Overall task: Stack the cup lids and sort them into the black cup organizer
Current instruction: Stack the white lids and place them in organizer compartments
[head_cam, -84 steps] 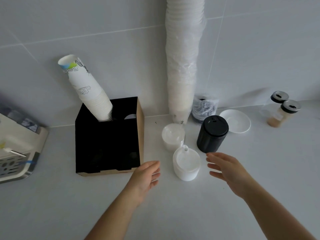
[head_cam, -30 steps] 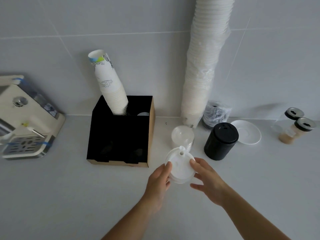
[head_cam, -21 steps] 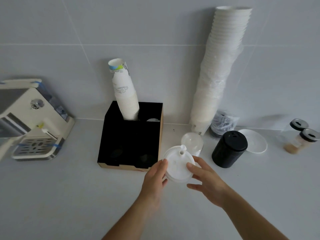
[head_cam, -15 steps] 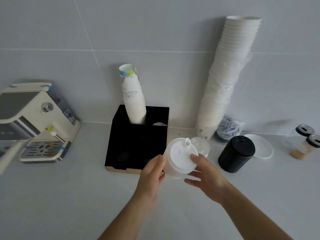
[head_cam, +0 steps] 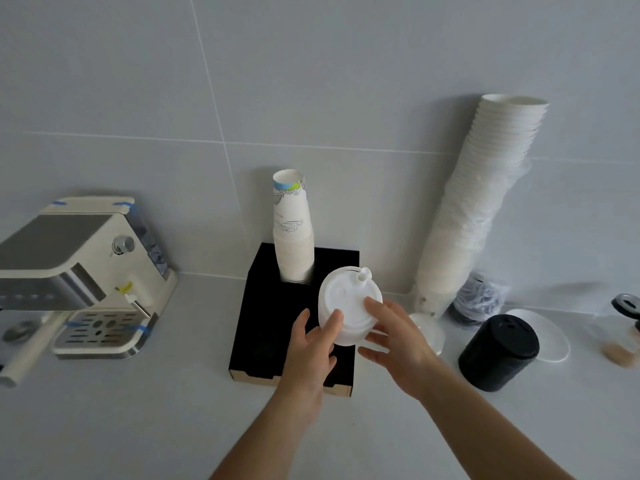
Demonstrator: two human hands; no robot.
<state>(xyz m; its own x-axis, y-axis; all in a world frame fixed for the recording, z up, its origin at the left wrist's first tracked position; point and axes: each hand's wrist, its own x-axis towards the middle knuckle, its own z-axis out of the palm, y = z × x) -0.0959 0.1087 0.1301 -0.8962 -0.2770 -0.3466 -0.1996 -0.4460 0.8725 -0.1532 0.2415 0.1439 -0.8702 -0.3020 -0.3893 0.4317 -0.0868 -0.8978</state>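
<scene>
Both hands cupped around a stack of white lids (head_cam: 348, 308) — left hand (head_cam: 313, 355), right hand (head_cam: 398, 344) — above the black organizer (head_cam: 263, 327), fingers partly curled.

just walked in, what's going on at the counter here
A person is sorting cup lids. Both hands hold a stack of white lids, the left hand on its left side and the right hand on its right, above the black cup organizer. The stack is not in a slot yet. A stack of paper cups already stands in a back compartment. Another clear lid stack and a black lid stack wait on the counter to the right.
</scene>
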